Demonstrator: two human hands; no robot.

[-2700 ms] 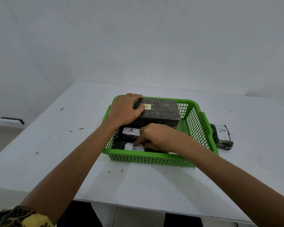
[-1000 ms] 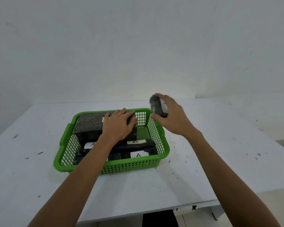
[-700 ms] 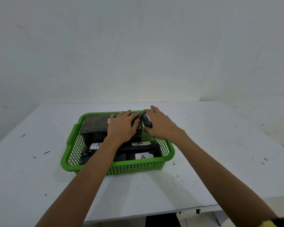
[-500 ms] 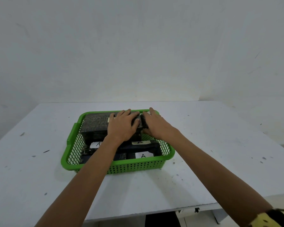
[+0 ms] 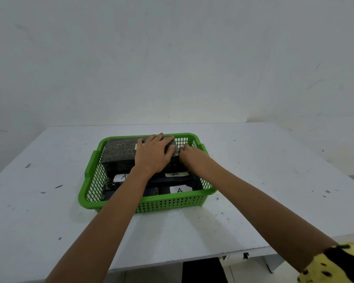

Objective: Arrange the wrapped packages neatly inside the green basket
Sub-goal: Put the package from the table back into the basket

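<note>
Green basket (image 5: 172, 203), black packages (image 5: 119, 152) with white labels (image 5: 179, 189), white table (image 5: 49, 211), yellow black-spotted sleeve (image 5: 335, 264).

The right hand (image 5: 189, 158) has pushed the small package down into the green basket (image 5: 172, 203).

green basket (image 5: 172, 203): perforated glossy plastic

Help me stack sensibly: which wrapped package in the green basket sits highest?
The large dark package at the far side of the basket, under the left hand. It rests on the flatter packages bearing white "A" labels.
</note>
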